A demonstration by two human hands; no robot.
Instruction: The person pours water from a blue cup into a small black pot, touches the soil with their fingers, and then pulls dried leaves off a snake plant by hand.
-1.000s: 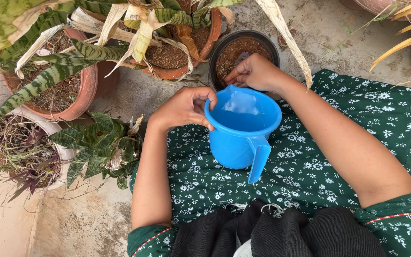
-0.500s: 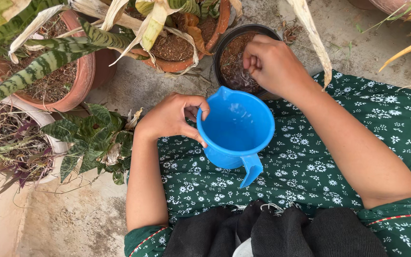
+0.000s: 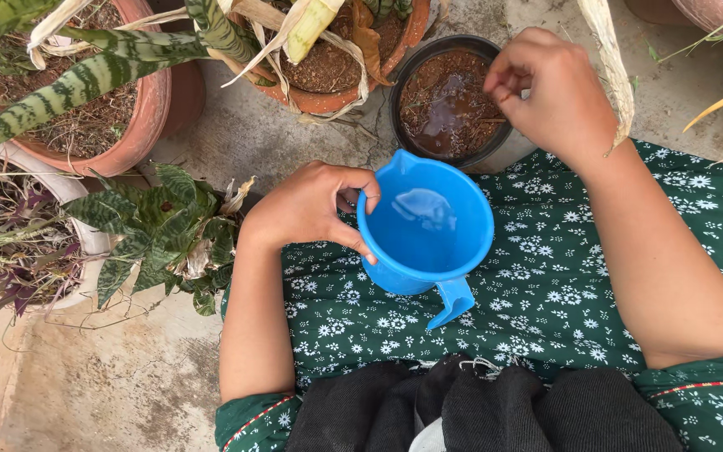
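From where I watch, the left hand [image 3: 311,209] grips the rim of the blue mug [image 3: 425,226], fingers curled over its near edge, thumb outside; the mug rests on the green floral lap [image 3: 546,285], water inside. I judge a level, steady mug matters here, so nothing slops onto the cloth. To its right, the right hand [image 3: 550,92] hovers over the small black pot [image 3: 449,100] of wet soil, fingertips pinched together; I cannot tell whether they hold anything.

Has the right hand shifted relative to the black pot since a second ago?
Yes. The right hand moved from over the black pot toward its right rim, fingers pinched.
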